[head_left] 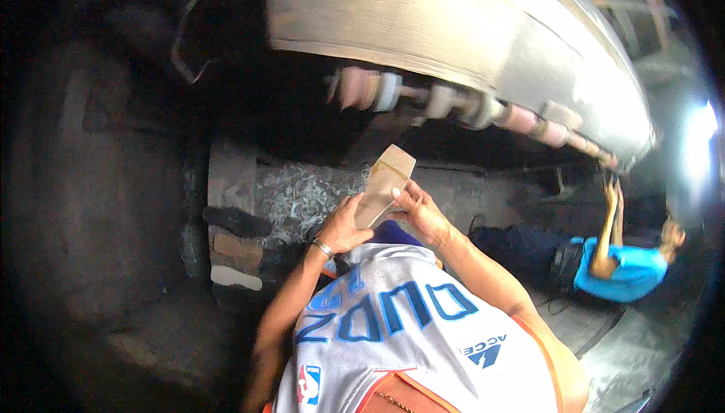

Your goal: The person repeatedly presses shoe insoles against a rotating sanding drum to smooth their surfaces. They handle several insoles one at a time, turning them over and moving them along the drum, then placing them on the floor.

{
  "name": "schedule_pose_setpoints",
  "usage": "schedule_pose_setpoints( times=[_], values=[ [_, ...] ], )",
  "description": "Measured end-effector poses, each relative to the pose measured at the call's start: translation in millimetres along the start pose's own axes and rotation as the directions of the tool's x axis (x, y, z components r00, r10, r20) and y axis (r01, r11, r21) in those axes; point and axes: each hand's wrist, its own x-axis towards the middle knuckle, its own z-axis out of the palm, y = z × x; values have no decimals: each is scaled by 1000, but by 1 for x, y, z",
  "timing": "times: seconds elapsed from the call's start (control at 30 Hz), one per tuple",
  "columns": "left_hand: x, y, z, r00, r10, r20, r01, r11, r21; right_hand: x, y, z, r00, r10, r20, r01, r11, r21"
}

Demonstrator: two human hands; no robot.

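Between my two hands is a flat tan piece (pixel 387 179), long with an angled far end and a thin line across it, looking somewhat like a shoe sole; its exact kind is unclear. My left hand (pixel 346 225), with a metal bracelet on the wrist, closes round its near left end. My right hand (pixel 423 215) grips the right edge, thumb lying on top. The piece is tilted, its far end pointing up and a little right. Beyond it, apart from my hands, runs a shaft with pink, white and pale blue rollers (pixel 445 102).
A large pale metal hood (pixel 393 12) overhangs the rollers. Pale curled scraps (pixel 302 194) litter the surface below. Brown, black and whitish flat pieces (pixel 236 253) lie at left. At right, a person in a blue shirt (pixel 623 271) holds both hands up by the shaft's far end.
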Motion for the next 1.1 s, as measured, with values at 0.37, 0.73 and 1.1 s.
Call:
schedule_pose_setpoints(
  times=[0.37, 0.73, 1.1],
  values=[
    [97, 220, 149, 876, 51, 480, 308, 706, -638, -67, -63, -200, 931, -240, -275, 351, 795, 494],
    [129, 335, 195, 931, 93, 353, 202, 676, -709, -89, -133, -256, 914, -404, -39, 239, 457, 857],
    [140, 357, 191, 948, 81, 308, 197, 610, -768, -71, -142, -267, 902, -432, 11, 174, 386, 906]
  ],
)
